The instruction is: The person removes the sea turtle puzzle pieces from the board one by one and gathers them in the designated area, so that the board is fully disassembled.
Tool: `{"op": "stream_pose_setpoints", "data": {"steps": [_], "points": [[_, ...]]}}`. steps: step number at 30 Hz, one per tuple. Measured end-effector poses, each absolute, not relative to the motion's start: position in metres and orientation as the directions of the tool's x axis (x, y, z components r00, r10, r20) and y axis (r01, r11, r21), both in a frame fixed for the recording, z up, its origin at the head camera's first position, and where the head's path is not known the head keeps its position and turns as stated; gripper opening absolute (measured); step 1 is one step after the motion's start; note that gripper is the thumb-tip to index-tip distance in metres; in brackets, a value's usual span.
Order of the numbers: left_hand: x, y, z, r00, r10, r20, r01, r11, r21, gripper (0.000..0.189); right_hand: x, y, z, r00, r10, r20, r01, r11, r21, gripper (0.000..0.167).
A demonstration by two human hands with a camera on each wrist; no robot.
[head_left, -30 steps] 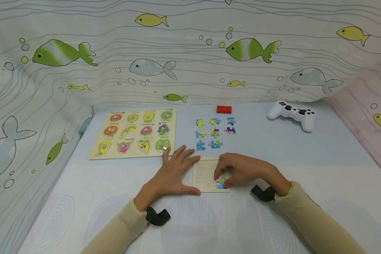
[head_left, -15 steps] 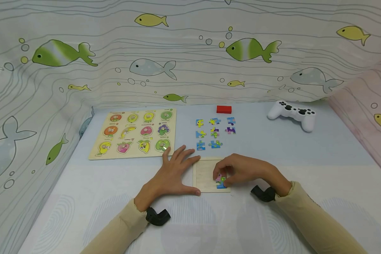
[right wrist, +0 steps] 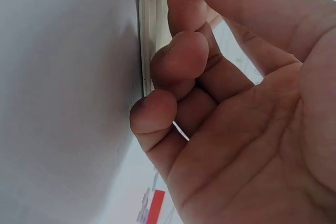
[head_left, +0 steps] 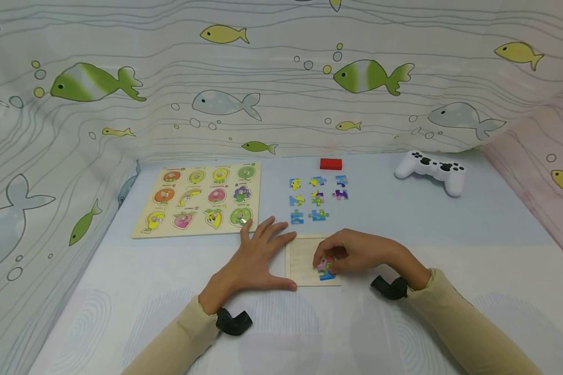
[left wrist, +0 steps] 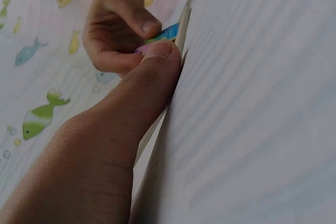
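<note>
A shallow wooden puzzle tray (head_left: 305, 260) lies on the table between the two hands. My left hand (head_left: 255, 260) rests flat at its left side with fingers spread. The left thumb touches the tray's near edge, as the left wrist view also shows. Over the tray's right part, my right hand (head_left: 356, 252) pinches a jigsaw piece (head_left: 327, 273) of blue, pink and green between thumb and fingers. In the left wrist view the piece (left wrist: 167, 33) looks tilted above the tray. Curled fingers (right wrist: 181, 61) hide the piece in the right wrist view.
Several loose jigsaw pieces (head_left: 318, 214) lie in rows behind the tray. A wooden fruit puzzle board (head_left: 202, 203) is at the back left, touched or nearly touched by a left fingertip. A red block (head_left: 331, 164) and a white game controller (head_left: 431, 171) stand farther back.
My right hand has shifted slightly left with the jigsaw piece, which has turned a little and moved left. The left hand has stayed in place. The head view has tipped slightly.
</note>
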State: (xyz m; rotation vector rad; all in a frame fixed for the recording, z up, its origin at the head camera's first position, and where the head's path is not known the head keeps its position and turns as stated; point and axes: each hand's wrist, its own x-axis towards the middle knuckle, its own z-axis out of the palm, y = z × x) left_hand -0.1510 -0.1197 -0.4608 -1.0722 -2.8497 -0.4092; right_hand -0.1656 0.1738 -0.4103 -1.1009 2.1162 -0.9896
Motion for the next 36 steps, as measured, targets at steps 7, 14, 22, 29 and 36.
{"op": "stream_pose_setpoints", "data": {"steps": [7,14,22,29,36], "points": [[-0.151,-0.119,-0.460,-0.759,0.634,0.149,0.651,0.728,0.218,0.107,-0.166,0.175,-0.409,-0.539,-0.832,-0.129,-0.431,0.404,-0.807,0.021],[-0.151,-0.119,-0.460,-0.763,0.630,0.145,0.646,0.731,0.221,0.108,-0.170,0.178,-0.410,-0.608,-0.788,-0.099,-0.446,0.442,-0.778,0.016],[-0.150,-0.119,-0.460,-0.764,0.631,0.135,0.644,0.729,0.233,0.107,-0.177,0.185,-0.411,-0.690,-0.721,-0.060,-0.424,0.471,-0.774,0.011],[-0.150,-0.119,-0.461,-0.764,0.631,0.134,0.644,0.731,0.226,0.107,-0.184,0.195,-0.413,-0.750,-0.661,-0.014,-0.414,0.486,-0.770,0.011],[-0.149,-0.119,-0.460,-0.762,0.633,0.134,0.646,0.731,0.218,0.108,-0.193,0.208,-0.415,-0.826,-0.562,0.026,-0.371,0.510,-0.776,0.011]]}}
